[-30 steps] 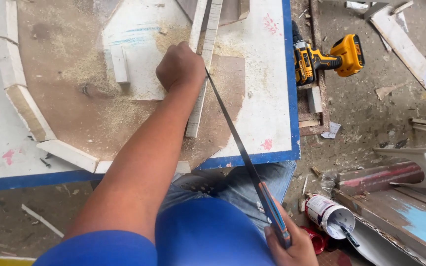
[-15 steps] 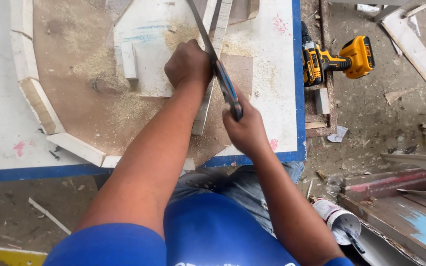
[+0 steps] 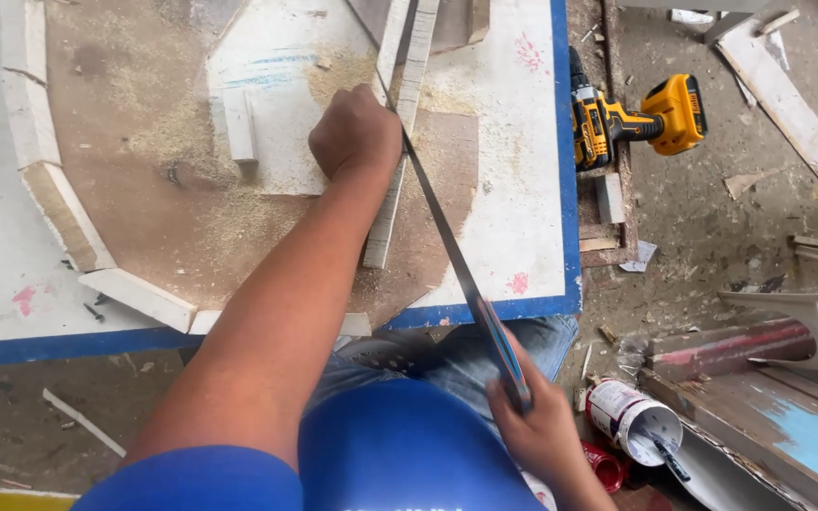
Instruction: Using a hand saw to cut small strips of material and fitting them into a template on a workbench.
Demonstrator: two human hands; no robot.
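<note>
We fisted left hand [image 3: 357, 132] on strip [image 3: 395, 170], pinning it | right hand [image 3: 537, 431] gripped saw [image 3: 452, 255] handle, blade angled across strip on counter [image 3: 513, 218]

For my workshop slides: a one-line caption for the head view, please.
Left hand pins a long white wooden strip to the sawdust-covered, blue-edged white workbench while the right hand draws a blue-handled handsaw across it.

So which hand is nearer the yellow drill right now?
Left. The left hand presses the wood strip on the board, level with the yellow drill. The right hand grips the saw handle lower, off the board.
</note>
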